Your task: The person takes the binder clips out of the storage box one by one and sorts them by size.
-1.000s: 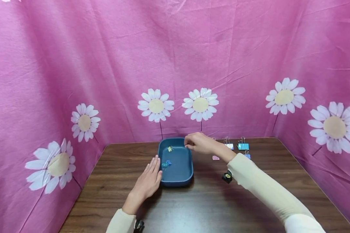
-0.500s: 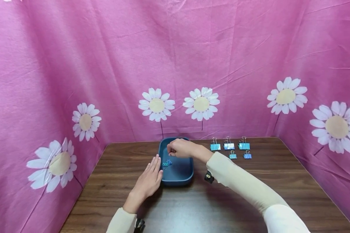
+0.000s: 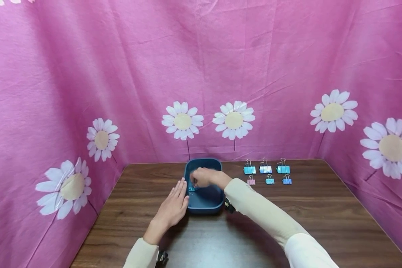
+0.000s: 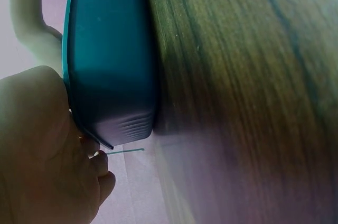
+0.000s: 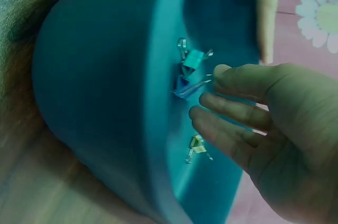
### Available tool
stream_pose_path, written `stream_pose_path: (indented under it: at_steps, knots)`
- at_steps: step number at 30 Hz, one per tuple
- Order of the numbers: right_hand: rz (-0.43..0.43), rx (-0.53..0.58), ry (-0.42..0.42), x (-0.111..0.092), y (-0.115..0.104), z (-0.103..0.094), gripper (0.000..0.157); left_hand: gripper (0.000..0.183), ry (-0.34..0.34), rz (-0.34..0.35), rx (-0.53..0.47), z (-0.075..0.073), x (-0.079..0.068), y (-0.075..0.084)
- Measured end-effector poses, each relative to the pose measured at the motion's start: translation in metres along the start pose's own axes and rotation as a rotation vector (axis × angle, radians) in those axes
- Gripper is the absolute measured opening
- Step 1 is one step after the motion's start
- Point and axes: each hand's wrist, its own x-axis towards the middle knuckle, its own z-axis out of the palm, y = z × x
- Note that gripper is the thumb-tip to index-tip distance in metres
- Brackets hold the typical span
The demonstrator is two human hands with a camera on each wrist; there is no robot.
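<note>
My left hand lies with straight fingers along the left wall of a dark blue tray. My right hand reaches down inside the tray from the right. The right wrist view shows its thumb and fingers slightly bent and apart, tips close to a small blue binder clip and a small teal binder clip, nothing between them. Lower in that view a small yellow binder clip lies in the tray. In the head view the right hand hides the yellow clip.
Right of the tray, binder clips stand in two rows on the wooden table. Behind are larger teal, silvery and teal ones; in front, smaller pink, teal and blue ones. A pink flowered cloth surrounds the table.
My right hand has moved left from the tray's right rim, over the yellow clip, then down toward the teal and blue clips. The pink clip on the table shows again. The left hand stays put.
</note>
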Motion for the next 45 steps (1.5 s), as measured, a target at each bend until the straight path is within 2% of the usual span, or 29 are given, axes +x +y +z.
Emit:
stream_pose_path:
  at_steps: [6, 10, 14, 18, 22, 24, 25, 27, 29, 32, 38, 45]
  knots:
    - [0.021, -0.048, -0.073, 0.006, -0.001, 0.009, 0.038, 0.058, -0.013, 0.0, 0.009, 0.0, 0.0, 0.001]
    - [0.055, -0.059, -0.117, 0.01, -0.005, 0.01, 0.048, 0.058, -0.012, 0.0, 0.007, -0.001, 0.0, 0.001]
    - [0.072, -0.101, -0.147, 0.013, -0.008, 0.011, 0.044, 0.058, -0.005, 0.002, 0.008, 0.0, 0.0, 0.001]
    - [0.094, -0.072, -0.171, 0.015, -0.008, 0.013, 0.042, 0.058, 0.007, 0.006, 0.009, 0.001, 0.001, 0.001]
    - [0.106, -0.099, -0.16, 0.016, -0.008, 0.014, 0.041, 0.058, -0.002, -0.001, 0.0, 0.001, 0.002, 0.0]
    - [0.119, -0.123, -0.143, 0.015, -0.008, 0.015, 0.047, 0.058, -0.008, -0.01, -0.006, 0.002, 0.002, 0.0]
    - [0.12, -0.138, -0.133, 0.014, -0.007, 0.015, 0.045, 0.058, -0.013, -0.016, -0.009, 0.002, 0.002, 0.0]
    - [0.118, -0.144, -0.129, 0.013, -0.005, 0.014, 0.025, 0.059, -0.02, -0.023, -0.011, 0.001, 0.001, 0.0]
    - [0.12, -0.13, -0.123, 0.012, -0.003, 0.012, 0.015, 0.058, -0.015, -0.02, -0.008, 0.001, 0.001, 0.0]
    - [0.098, -0.12, -0.102, 0.011, 0.001, 0.01, 0.026, 0.058, -0.014, -0.018, -0.006, 0.001, 0.001, -0.001]
    - [0.043, -0.046, -0.024, 0.007, 0.009, 0.006, 0.02, 0.059, -0.023, -0.022, -0.002, 0.0, 0.001, 0.0]
    - [0.024, 0.046, 0.018, 0.002, 0.016, 0.004, 0.014, 0.058, 0.0, -0.006, -0.007, 0.0, 0.0, 0.001]
